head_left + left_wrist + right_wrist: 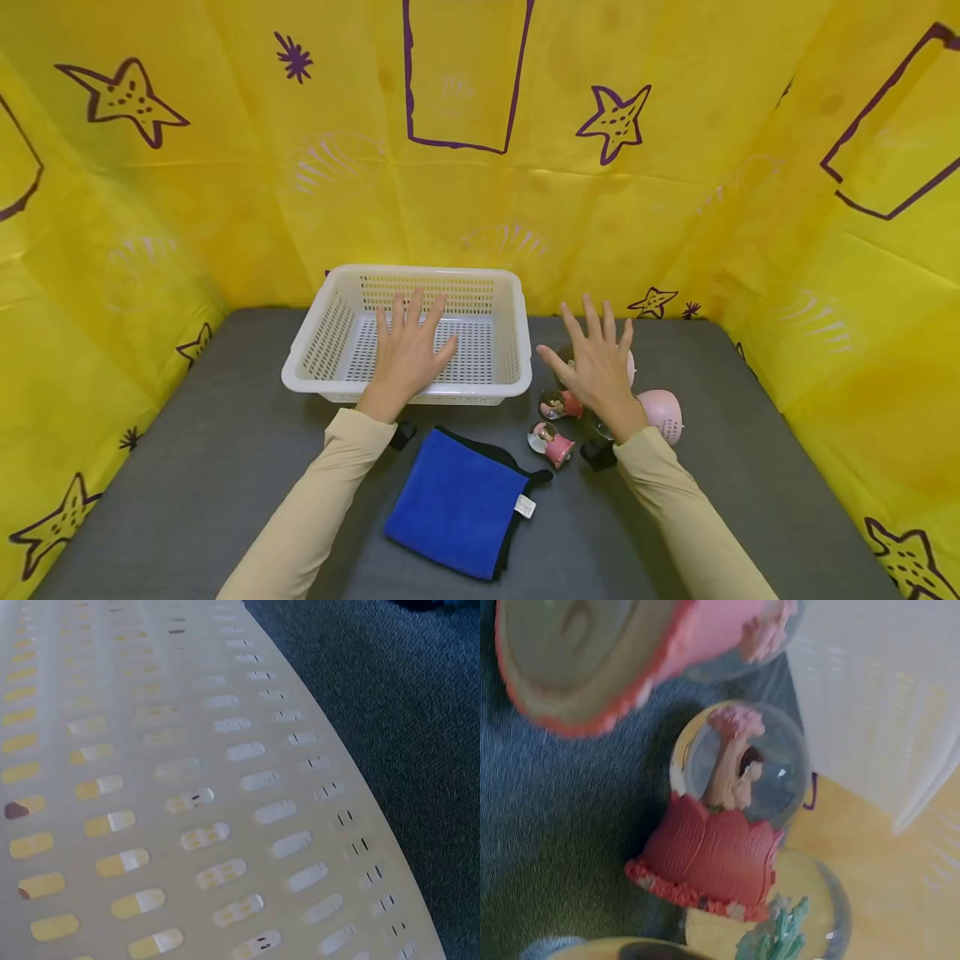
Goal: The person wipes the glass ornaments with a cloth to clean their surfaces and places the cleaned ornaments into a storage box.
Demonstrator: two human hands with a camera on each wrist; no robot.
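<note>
My left hand (408,358) is held over the white plastic basket (480,389), fingers spread and straight, gripping nothing. The left wrist view is filled by the basket's slotted wall (172,817). My right hand (600,367), its fingers also spread, hovers above a group of snow globes and partly hides them. Two small ones, a red-based snow globe (572,404) and a pink-based snow globe (558,448), lie on their sides left of that wrist. A larger snow globe with a pale pink base (662,414) lies to its right. Close up, the red base (709,855) has a petal-shaped edge.
A folded blue cloth (457,504) with a black underside and white tag (525,506) lies in front of the basket. Everything rests on a dark grey tabletop (247,400). Yellow curtains (337,208) with drawn stars enclose the back and sides.
</note>
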